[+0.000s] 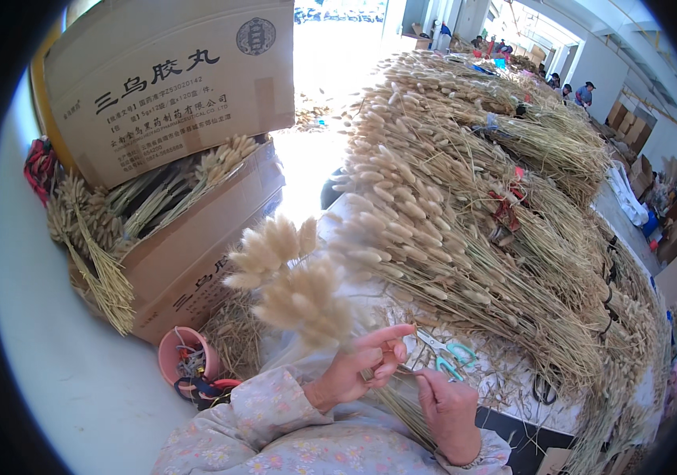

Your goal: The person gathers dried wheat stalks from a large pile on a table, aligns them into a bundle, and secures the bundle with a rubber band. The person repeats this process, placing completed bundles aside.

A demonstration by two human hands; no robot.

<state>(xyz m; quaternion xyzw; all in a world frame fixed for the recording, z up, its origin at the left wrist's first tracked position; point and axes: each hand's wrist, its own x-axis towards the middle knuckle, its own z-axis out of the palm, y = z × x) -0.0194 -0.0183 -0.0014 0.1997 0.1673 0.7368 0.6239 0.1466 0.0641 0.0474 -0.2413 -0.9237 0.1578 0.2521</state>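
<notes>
A bunch of dried bunny-tail grass (303, 297) with fluffy cream heads points away from me, its stems running down toward my lap. My left hand (358, 370) is closed round the stems below the heads, its index finger stretched out to the right. Fingers curled, my right hand (451, 412) is beside the lower stems (406, 412) and pinches something thin near the left fingertips; I cannot make out what. Scissors with teal handles (451, 358) lie on the table (513, 392) just beyond my hands.
Large heaps of dried grass (433, 229) cover the table ahead and right. Dark-handled scissors (544, 389) lie near its edge. To the left are an open cardboard box (204, 229) holding grass bundles and a pink bucket (168, 356) with small items. People (584, 95) are far off.
</notes>
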